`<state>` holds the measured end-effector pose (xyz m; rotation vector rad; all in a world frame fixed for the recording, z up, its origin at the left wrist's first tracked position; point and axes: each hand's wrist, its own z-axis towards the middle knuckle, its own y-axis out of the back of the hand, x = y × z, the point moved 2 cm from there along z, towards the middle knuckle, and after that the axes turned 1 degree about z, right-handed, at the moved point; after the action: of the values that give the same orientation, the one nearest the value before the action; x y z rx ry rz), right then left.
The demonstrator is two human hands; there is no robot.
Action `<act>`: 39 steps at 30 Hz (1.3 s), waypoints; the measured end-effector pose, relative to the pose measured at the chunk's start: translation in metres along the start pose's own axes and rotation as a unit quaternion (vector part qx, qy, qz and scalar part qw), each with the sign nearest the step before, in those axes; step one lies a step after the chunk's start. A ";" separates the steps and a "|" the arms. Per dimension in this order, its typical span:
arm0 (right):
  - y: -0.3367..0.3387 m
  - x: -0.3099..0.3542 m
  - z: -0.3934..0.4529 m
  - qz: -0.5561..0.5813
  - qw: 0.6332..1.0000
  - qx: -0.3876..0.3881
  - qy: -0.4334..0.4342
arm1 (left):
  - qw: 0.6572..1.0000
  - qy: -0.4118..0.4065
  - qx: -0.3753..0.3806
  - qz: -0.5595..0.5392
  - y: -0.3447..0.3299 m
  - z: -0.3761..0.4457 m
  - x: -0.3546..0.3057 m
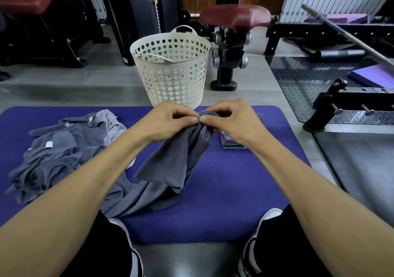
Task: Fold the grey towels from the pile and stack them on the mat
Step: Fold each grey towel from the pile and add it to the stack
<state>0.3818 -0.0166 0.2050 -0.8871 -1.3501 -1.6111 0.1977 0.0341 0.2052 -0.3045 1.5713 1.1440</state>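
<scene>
A dark grey towel hangs bunched above the middle of the purple mat, lifted by its top edge. The left hand and the right hand pinch that edge close together, thumbs nearly touching. The cloth falls in loose folds, and its lower end trails onto the mat toward the near edge. On the mat's left side lies the pile, a crumpled heap of grey towels with small white labels showing. On the mat's right side, partly hidden behind the right hand, sits a low stack of folded towels, edges roughly squared.
</scene>
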 end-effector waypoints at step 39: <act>-0.021 -0.002 0.009 0.000 0.999 0.002 0.050 | 0.990 0.001 -0.142 0.002 0.007 -0.006 -0.001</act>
<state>0.3632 -0.0063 0.1962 -0.7942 -1.2825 -1.6303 0.1892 0.0322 0.2084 -0.4907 1.4090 1.3726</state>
